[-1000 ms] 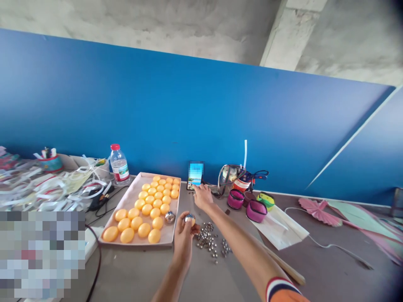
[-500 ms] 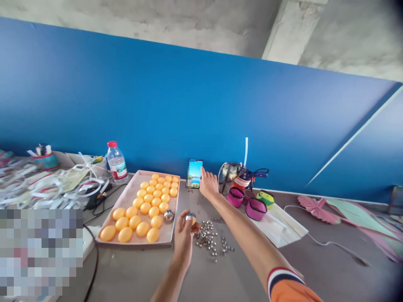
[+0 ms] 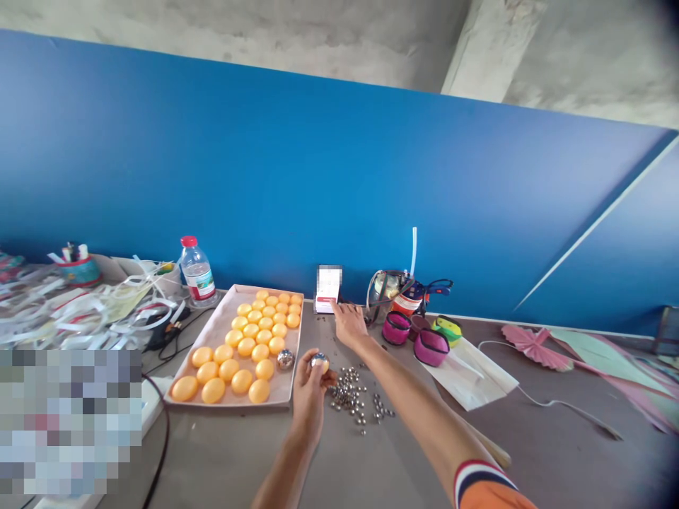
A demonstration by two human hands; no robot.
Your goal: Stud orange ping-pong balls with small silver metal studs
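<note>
My left hand (image 3: 310, 389) is closed around a ball (image 3: 320, 362) that looks silver on top with some orange showing below. Just right of it, a loose pile of small silver beads (image 3: 349, 392) lies on the table. My right hand (image 3: 350, 324) reaches forward, fingers stretched out and holding nothing. Its index fingertip is at the lower edge of a phone (image 3: 327, 288), which stands upright against the blue panel with a white and red screen lit. To the left, a shallow tray (image 3: 212, 331) holds many orange balls (image 3: 242, 382) and one silver-covered ball (image 3: 285, 359).
A red-capped bottle (image 3: 197, 272) stands behind the tray. White straps (image 3: 122, 304) and a black cable (image 3: 162, 452) lie at left. Pink bands (image 3: 431, 348), a white sheet (image 3: 469, 378) and a pink folded fan (image 3: 535, 346) lie at right. The blue panel (image 3: 339, 162) bounds the back.
The phone's screen has gone from a blue picture to a white page with red. My right hand has lowered slightly from the screen's side to its bottom. My left hand keeps the ball.
</note>
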